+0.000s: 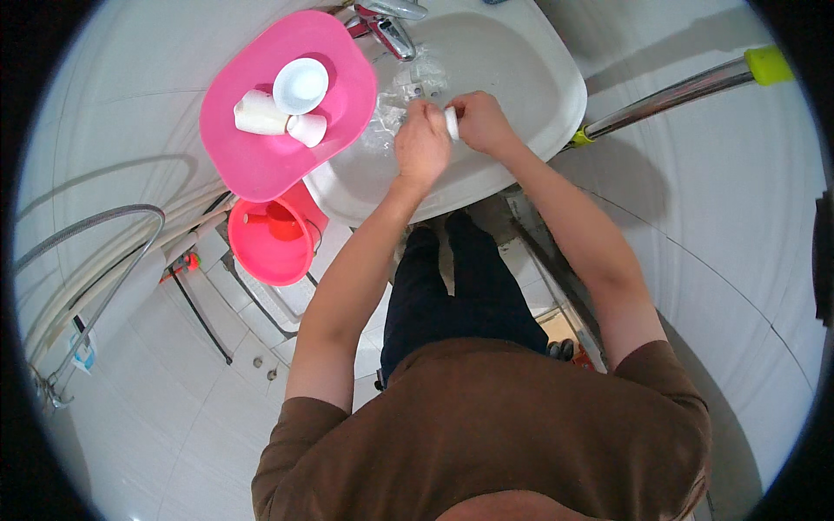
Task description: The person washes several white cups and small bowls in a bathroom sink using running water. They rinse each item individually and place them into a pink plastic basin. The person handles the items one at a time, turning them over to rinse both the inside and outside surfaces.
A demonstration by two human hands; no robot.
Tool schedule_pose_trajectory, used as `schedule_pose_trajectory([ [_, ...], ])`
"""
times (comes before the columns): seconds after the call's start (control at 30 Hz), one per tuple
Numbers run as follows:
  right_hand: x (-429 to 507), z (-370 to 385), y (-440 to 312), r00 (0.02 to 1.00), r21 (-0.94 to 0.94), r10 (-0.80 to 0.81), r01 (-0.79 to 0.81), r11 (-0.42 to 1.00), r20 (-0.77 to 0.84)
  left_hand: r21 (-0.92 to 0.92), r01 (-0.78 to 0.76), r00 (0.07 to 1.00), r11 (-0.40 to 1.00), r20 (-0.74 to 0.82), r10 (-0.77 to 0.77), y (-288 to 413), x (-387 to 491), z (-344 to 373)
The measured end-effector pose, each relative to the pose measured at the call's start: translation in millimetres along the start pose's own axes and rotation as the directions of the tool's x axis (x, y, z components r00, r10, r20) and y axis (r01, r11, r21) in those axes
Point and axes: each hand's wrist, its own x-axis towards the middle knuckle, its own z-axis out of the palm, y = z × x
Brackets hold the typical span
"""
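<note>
Both of my hands are over a white washbasin point(515, 71), holding a small white piece point(451, 124) between them; it looks like a small cup or dish, mostly hidden by fingers. My left hand point(422, 140) grips it from the left, beside running water point(391, 114) under the chrome faucet point(394, 38). My right hand point(481, 120) has its fingers on the right side of the piece. At the basin's left, a pink plastic basin point(287, 172) holds a white bowl point(301, 86), a white cup point(260, 114) lying on its side and a smaller white cup point(307, 130).
A pink bucket point(273, 260) with a red dipper point(283, 221) stands below the pink basin. A metal pole point(671, 98) with green ends is at the right by the tiled wall. A flexible hose point(153, 211) and pipes run along the left wall.
</note>
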Motion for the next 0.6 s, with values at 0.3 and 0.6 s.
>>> schedule_pose_trajectory([
  [0.3,-6.0,-7.4,-24.2,0.757,0.482,0.51,-0.654,0.584,0.408,0.13,-0.222,0.971,0.966,-0.065,0.232,4.1,-15.7,-3.7],
  [0.6,-1.7,-11.3,-12.5,0.986,-0.019,0.167,-0.166,0.986,0.028,-0.056,0.31,0.892,0.949,0.363,-0.27,11.3,12.9,-16.0],
])
